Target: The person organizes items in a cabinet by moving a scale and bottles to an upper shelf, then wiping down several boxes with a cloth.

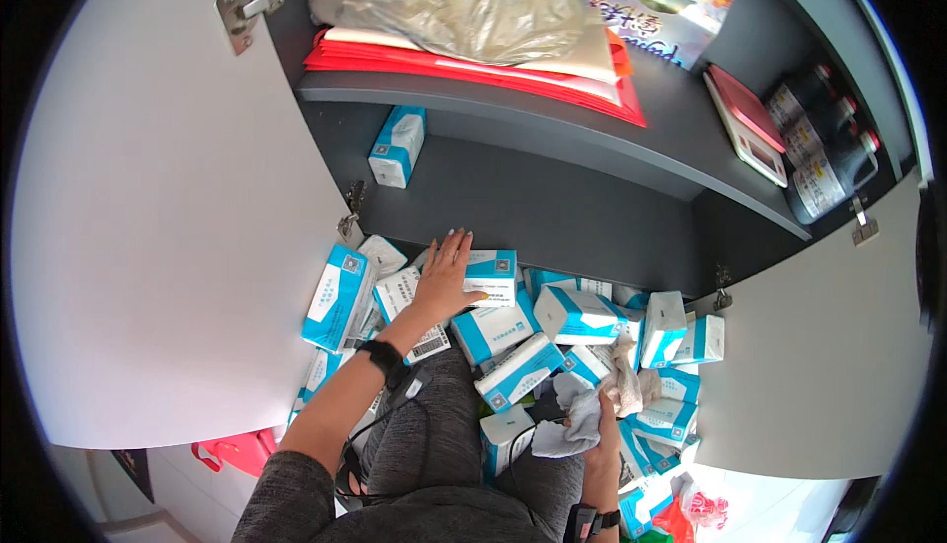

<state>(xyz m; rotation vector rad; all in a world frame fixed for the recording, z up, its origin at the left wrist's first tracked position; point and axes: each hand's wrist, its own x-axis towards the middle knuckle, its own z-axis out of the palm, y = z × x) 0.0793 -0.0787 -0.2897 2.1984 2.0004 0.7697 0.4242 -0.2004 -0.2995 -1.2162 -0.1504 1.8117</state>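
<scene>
My left hand (pixel 442 277) lies flat across the left part of a blue-and-white tissue pack (pixel 494 265), its thumb spread over the printed side. The pack sits on the heap in front of the cabinet's lower compartment (pixel 518 188). Over my right thigh, my right hand (pixel 608 428) grips a crumpled white cloth (pixel 577 425). A beige cloth (pixel 625 384) bunches against that hand's fingertips; whether it is held too is hard to tell. Another tissue pack (pixel 399 147) stands inside the compartment at its left wall.
More tissue packs (pixel 340 299) pile around my legs. Swung-out cabinet doors (pixel 170 210) (pixel 799 351) flank me. The upper shelf (pixel 473 92) holds red folded bags (pixel 444 62), a plastic-wrapped bundle (pixel 459 3), a pink-topped scale (pixel 747 121) and dark bottles (pixel 821 180). A red bag (pixel 240 450) is on the floor.
</scene>
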